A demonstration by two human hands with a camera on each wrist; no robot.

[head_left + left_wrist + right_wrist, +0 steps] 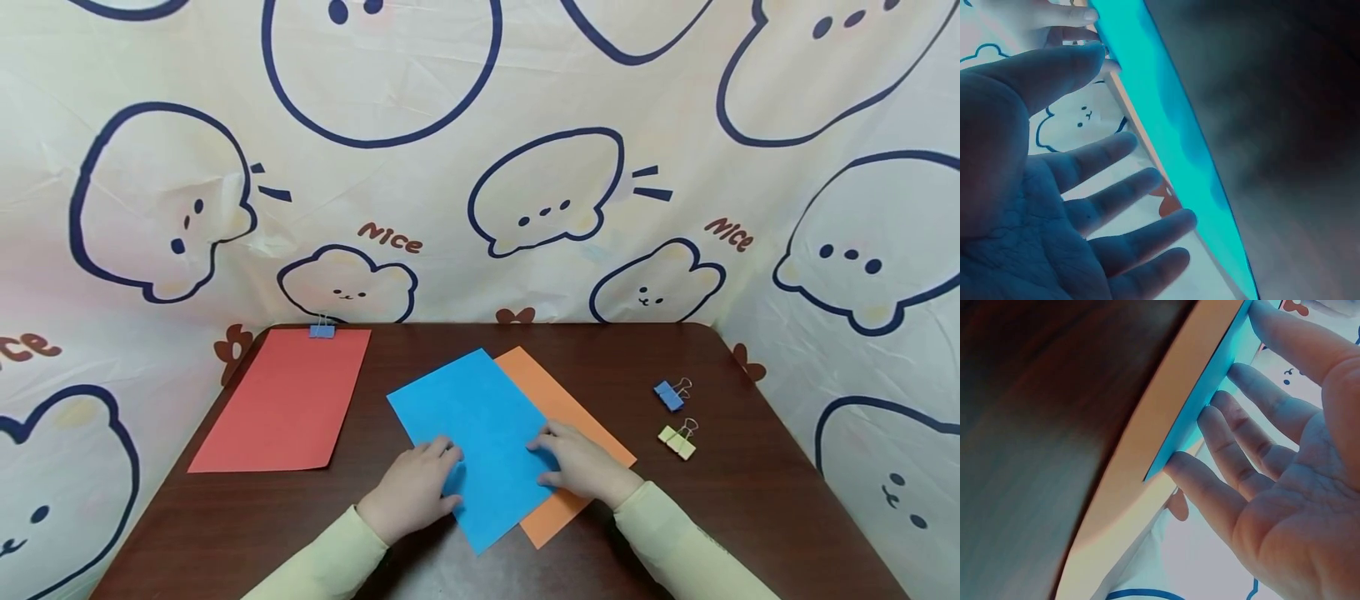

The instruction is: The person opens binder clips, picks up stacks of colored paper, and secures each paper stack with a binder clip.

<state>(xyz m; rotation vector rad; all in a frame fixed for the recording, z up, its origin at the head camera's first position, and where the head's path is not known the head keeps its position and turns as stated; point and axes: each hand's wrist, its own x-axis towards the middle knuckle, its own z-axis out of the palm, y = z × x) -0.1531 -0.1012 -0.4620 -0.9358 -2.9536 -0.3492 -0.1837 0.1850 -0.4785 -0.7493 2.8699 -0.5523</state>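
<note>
Centrally, we see the blue sheet [487, 433] on the tabletop [750, 517], its long axis running from 11 o'clock to 5 o'clock, with the orange sheet [561, 408] partly beneath it and showing toward 3 o'clock. We note that the hands flank the blue sheet's long sides: from the left hand [412, 490] its middle lies toward 2 o'clock, from the right hand [587, 468] toward 9 o'clock, the left being nearer. Both are loosely spread and hold nothing; the right fingertips [1238, 372] appear to meet the blue sheet, but we cannot tell whether the left ones touch. A loose blue clip [669, 397] lies toward 2 o'clock from the right hand.
</note>
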